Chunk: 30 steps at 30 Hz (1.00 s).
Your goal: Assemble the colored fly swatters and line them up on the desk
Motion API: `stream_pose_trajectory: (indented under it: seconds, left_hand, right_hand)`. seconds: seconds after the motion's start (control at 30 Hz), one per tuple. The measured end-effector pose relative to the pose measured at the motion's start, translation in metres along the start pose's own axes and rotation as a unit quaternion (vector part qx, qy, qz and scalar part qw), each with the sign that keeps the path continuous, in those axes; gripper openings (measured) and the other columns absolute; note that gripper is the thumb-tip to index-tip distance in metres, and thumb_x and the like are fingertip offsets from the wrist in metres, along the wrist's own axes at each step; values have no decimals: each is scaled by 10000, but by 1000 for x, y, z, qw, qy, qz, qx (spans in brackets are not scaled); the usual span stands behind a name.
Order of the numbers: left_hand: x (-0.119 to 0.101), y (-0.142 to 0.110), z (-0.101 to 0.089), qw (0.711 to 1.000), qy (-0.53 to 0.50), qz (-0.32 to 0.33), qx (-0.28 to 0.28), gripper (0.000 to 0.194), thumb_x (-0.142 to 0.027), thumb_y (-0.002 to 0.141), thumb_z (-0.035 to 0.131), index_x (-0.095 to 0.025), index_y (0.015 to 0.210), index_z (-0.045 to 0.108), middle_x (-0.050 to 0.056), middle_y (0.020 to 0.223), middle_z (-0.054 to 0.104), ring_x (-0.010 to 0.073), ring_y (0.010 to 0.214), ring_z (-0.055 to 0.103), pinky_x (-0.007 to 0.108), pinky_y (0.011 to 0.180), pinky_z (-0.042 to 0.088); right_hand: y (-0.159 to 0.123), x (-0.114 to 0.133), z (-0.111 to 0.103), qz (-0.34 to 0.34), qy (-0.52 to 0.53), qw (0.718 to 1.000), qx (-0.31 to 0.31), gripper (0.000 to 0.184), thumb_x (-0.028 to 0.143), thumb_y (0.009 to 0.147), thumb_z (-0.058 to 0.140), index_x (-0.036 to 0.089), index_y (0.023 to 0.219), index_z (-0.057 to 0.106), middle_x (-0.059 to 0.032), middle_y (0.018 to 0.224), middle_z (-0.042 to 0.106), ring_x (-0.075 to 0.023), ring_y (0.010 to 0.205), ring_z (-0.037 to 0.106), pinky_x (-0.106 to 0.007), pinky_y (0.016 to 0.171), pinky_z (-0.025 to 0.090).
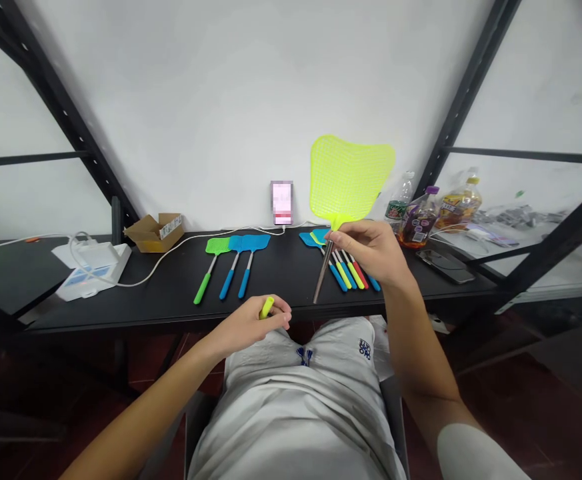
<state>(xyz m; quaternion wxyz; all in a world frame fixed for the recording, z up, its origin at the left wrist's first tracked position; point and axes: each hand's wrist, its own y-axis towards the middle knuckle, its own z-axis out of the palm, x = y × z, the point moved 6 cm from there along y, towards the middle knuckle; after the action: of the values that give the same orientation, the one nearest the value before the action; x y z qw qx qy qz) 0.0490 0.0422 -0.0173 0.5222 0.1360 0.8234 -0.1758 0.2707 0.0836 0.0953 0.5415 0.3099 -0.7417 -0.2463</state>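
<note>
My right hand [373,250] pinches a yellow fly swatter [351,177] just below its mesh head and holds it up over the desk. Its bare metal rod [323,273] slants down to the left, with no grip on its end. Lower and to the left, my left hand [255,323] is closed around a short yellow handle [267,307], apart from the rod; most of the handle is hidden by the fingers. Behind the right hand lie several fly swatters [341,270] with blue, yellow and red handles. To the left lie a green fly swatter [211,270] and two blue fly swatters [245,270].
A phone [282,202] leans on the wall with a white cable. At the left are an open cardboard box [155,233] and a white device [93,267]. Bottles [418,217] and another phone [445,265] are at the right, beside the black frame post [463,93].
</note>
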Motion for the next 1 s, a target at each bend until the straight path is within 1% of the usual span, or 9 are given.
stream_pose_trajectory:
  seconds: [0.07, 0.17, 0.27, 0.37, 0.5, 0.6, 0.7, 0.8, 1.0]
  left_hand:
    - [4, 2, 1, 1000, 3, 2, 4, 401, -525, 870, 616, -179, 1069, 656, 75, 946, 718, 121, 641, 504, 193, 505, 343]
    - [8, 5, 5, 1000, 2, 16, 14, 417, -544, 888, 585, -174, 1063, 661, 73, 933, 710, 104, 586, 458, 196, 505, 348]
    - [11, 8, 12, 999, 12, 34, 38, 417, -541, 903, 570, -161, 1039, 676, 74, 919, 704, 97, 575, 436, 203, 516, 367]
    - [11, 10, 19, 997, 13, 55, 58, 427, -542, 908, 564, -153, 1038, 683, 76, 921, 698, 111, 608, 478, 220, 534, 401]
    - [10, 12, 26, 994, -4, 75, 83, 424, -529, 933, 534, -137, 1019, 668, 68, 932, 687, 100, 590, 511, 249, 576, 438]
    - [10, 12, 28, 992, -30, 76, 95, 394, -508, 944, 538, -133, 996, 648, 68, 933, 681, 108, 608, 584, 256, 596, 443]
    - [10, 12, 27, 990, -63, 83, 91, 355, -482, 943, 564, -138, 989, 639, 81, 942, 692, 162, 750, 670, 280, 691, 489]
    - [8, 11, 25, 988, -90, 96, 82, 336, -463, 940, 583, -138, 986, 654, 97, 957, 702, 203, 884, 688, 327, 815, 514]
    - [3, 9, 24, 986, -105, 110, 74, 325, -456, 939, 592, -144, 977, 675, 89, 952, 706, 202, 901, 685, 334, 845, 515]
  right_hand:
    - [0, 2, 2, 3, 40, 998, -41, 256, 428, 829, 736, 184, 754, 726, -10, 656, 673, -142, 606, 617, -280, 595, 496]
    - [0, 2, 7, 11, 89, 992, -85, 280, 460, 802, 759, 192, 750, 695, 13, 601, 620, -113, 499, 551, -262, 490, 454]
    - [-1, -3, 12, 23, 122, 986, -109, 290, 472, 794, 767, 197, 780, 675, 24, 592, 606, -99, 451, 519, -250, 430, 416]
    - [-3, -8, 14, 34, 148, 981, -121, 296, 479, 797, 764, 203, 809, 657, 30, 580, 608, -100, 424, 511, -252, 405, 404]
    - [-4, -8, 17, 28, 181, 976, -119, 289, 461, 805, 763, 197, 807, 644, 23, 578, 631, -99, 404, 515, -255, 396, 394]
    - [-4, -6, 19, 30, 183, 977, -107, 283, 453, 803, 766, 193, 803, 654, 11, 598, 646, -103, 418, 529, -260, 398, 408]
    - [-3, -6, 19, 38, 174, 978, -107, 296, 468, 796, 766, 193, 789, 655, 11, 591, 640, -103, 416, 526, -261, 395, 416]
    - [-3, -7, 19, 31, 185, 977, -105, 300, 470, 795, 765, 193, 786, 650, 12, 587, 641, -99, 403, 520, -257, 387, 408]
    - [-4, -5, 20, 35, 173, 979, -100, 297, 470, 803, 758, 189, 800, 660, 9, 587, 640, -110, 417, 541, -264, 397, 421]
